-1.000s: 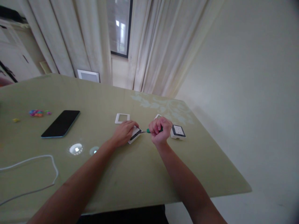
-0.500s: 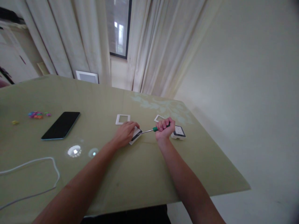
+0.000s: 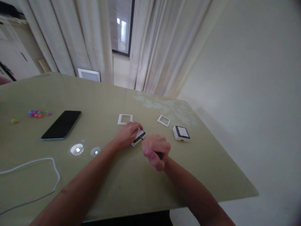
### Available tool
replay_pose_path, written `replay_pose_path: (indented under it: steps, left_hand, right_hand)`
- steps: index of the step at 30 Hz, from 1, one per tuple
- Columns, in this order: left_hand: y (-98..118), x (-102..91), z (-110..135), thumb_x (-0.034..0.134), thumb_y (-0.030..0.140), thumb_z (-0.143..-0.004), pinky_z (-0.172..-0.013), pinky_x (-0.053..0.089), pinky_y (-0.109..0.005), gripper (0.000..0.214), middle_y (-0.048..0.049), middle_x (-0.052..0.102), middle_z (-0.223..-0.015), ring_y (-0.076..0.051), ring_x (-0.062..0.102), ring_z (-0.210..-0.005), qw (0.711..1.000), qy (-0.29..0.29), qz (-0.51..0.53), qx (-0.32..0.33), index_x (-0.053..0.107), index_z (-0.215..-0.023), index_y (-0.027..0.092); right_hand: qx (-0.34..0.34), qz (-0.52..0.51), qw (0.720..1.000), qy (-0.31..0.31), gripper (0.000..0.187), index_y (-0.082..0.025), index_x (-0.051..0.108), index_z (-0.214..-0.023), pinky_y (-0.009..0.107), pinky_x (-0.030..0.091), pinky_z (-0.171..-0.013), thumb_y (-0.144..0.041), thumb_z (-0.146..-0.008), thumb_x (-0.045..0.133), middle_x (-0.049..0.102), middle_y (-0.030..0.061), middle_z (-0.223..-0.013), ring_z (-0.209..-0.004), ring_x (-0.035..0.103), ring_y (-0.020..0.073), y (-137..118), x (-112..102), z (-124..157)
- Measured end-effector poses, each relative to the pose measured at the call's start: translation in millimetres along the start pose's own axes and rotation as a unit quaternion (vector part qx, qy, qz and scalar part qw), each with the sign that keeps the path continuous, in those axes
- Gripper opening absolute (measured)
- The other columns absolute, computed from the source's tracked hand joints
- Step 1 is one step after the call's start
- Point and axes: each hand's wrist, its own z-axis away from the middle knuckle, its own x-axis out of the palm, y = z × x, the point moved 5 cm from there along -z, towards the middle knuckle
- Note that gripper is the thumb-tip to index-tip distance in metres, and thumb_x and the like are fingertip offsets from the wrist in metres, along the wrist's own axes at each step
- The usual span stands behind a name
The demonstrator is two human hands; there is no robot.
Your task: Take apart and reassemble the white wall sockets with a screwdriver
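Observation:
My left hand (image 3: pixel 129 135) is closed over a white wall socket with a dark border (image 3: pixel 139 137), pressed down on the table; its fingers cover the upper part. In my right fist (image 3: pixel 156 150) is a screwdriver (image 3: pixel 160 155); only the dark end of its handle and a bit of shaft show. The shaft reaches the dark strip along the socket's right side; whether the tip is in a gap I cannot tell. Just behind my left hand lies a white square frame (image 3: pixel 119 119).
A second white frame (image 3: pixel 164 120) and another wall socket (image 3: pixel 181 133) lie to the right. On the left are a black tablet (image 3: pixel 62 125), small colourful pieces (image 3: pixel 36 113), a yellow piece (image 3: pixel 14 121) and a white cable (image 3: pixel 28 163). The table's right edge runs near the wall.
My right hand has moved left and nearer to me, turning so the screwdriver's handle end faces me. The second frame now shows fully. My left hand stays on the socket.

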Motion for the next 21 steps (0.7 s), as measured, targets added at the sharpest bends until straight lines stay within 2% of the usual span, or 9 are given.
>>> replay_pose_path:
  steps: [1, 2, 5, 9, 11, 14, 16, 19, 21]
  left_hand:
    - [0, 0.0, 0, 0.040, 0.017, -0.097, -0.100, 0.051, -0.045, 0.036, -0.0074, 0.076, -0.112, -0.029, 0.066, -0.109, 1.000, -0.001, -0.001, 0.000, 0.073, -0.108, 0.025]
    - [1, 0.1, 0, 0.040, 0.017, -0.097, -0.100, 0.051, -0.044, 0.036, -0.0073, 0.076, -0.112, -0.029, 0.066, -0.110, 1.000, -0.003, -0.002, 0.000, 0.073, -0.108, 0.025]
    - [2, 0.3, 0, 0.040, 0.016, -0.097, -0.100, 0.051, -0.044, 0.035, -0.0072, 0.076, -0.112, -0.029, 0.067, -0.109, 1.000, -0.004, -0.009, 0.000, 0.072, -0.107, 0.025]
    - [3, -0.3, 0, 0.039, 0.015, -0.097, -0.100, 0.051, -0.045, 0.036, -0.0078, 0.076, -0.114, -0.029, 0.066, -0.111, 1.000, 0.001, -0.020, -0.005, 0.072, -0.109, 0.025]
    - [3, 0.0, 1, 0.038, 0.014, -0.097, -0.101, 0.051, -0.045, 0.037, -0.0078, 0.076, -0.114, -0.029, 0.066, -0.111, 1.000, 0.001, -0.021, -0.007, 0.072, -0.109, 0.024]
    - [2, 0.9, 1, 0.038, 0.014, -0.097, -0.101, 0.051, -0.046, 0.037, -0.0080, 0.076, -0.116, -0.029, 0.066, -0.112, 1.000, 0.001, -0.020, -0.008, 0.072, -0.109, 0.024]
    - [2, 1.1, 2, 0.037, 0.014, -0.098, -0.101, 0.051, -0.046, 0.038, -0.0084, 0.076, -0.116, -0.029, 0.066, -0.112, 1.000, 0.004, -0.022, -0.010, 0.072, -0.109, 0.024]
    - [3, -0.9, 3, 0.037, 0.013, -0.098, -0.100, 0.052, -0.044, 0.038, -0.0087, 0.076, -0.114, -0.028, 0.067, -0.111, 0.999, 0.006, -0.037, -0.008, 0.072, -0.109, 0.023]
    - [5, -4.4, 4, 0.039, 0.013, -0.098, -0.099, 0.053, -0.043, 0.036, -0.0086, 0.076, -0.115, -0.028, 0.067, -0.111, 0.998, 0.002, -0.057, -0.001, 0.071, -0.111, 0.023]
  right_hand:
    - [-0.016, 0.000, 1.000, -0.013, 0.046, -0.026, 0.051, -0.045, 0.028, 0.030, -0.038, -0.040, -0.084, 0.071, 0.040, -0.0049, -0.036, -0.031, 0.038, 0.0109, -3, 2, 0]
    - [-0.026, -0.010, 1.000, 0.006, 0.046, -0.025, 0.050, -0.046, 0.027, 0.029, -0.038, -0.038, -0.086, 0.068, 0.038, -0.0054, -0.037, -0.031, 0.036, 0.0101, -5, -1, -2]
    - [-0.017, -0.063, 0.987, 0.144, 0.045, -0.024, 0.044, -0.052, 0.024, 0.021, -0.036, -0.034, -0.094, 0.058, 0.030, -0.0080, -0.041, -0.032, 0.025, 0.0081, -7, -30, -19]
    - [0.082, -0.096, 0.943, 0.307, 0.042, -0.024, 0.034, -0.055, 0.023, 0.020, -0.034, -0.038, -0.086, 0.058, 0.026, -0.0098, -0.042, -0.033, 0.018, 0.0078, 11, -74, -28]
    - [0.104, -0.085, 0.926, 0.352, 0.045, -0.025, 0.029, -0.055, 0.023, 0.019, -0.033, -0.042, -0.083, 0.059, 0.023, -0.0109, -0.042, -0.033, 0.015, 0.0075, 22, -91, -24]
    - [0.101, -0.058, 0.923, 0.366, 0.050, -0.025, 0.024, -0.057, 0.023, 0.017, -0.032, -0.050, -0.083, 0.059, 0.019, -0.0123, -0.043, -0.034, 0.011, 0.0071, 33, -103, -18]
    - [0.097, -0.037, 0.927, 0.360, 0.051, -0.026, 0.027, -0.057, 0.023, 0.020, -0.033, -0.053, -0.085, 0.059, 0.022, -0.0119, -0.044, -0.034, 0.016, 0.0077, 33, -102, -15]
    - [0.078, -0.010, 0.942, 0.327, 0.048, -0.024, 0.043, -0.056, 0.026, 0.035, -0.040, -0.053, -0.088, 0.065, 0.039, -0.0071, -0.048, -0.039, 0.039, 0.0117, 17, -94, -16]
    - [0.065, 0.041, 0.958, 0.275, 0.042, -0.022, 0.060, -0.060, 0.031, 0.048, -0.055, -0.051, -0.088, 0.073, 0.057, -0.0004, -0.059, -0.055, 0.057, 0.0170, -1, -94, -21]
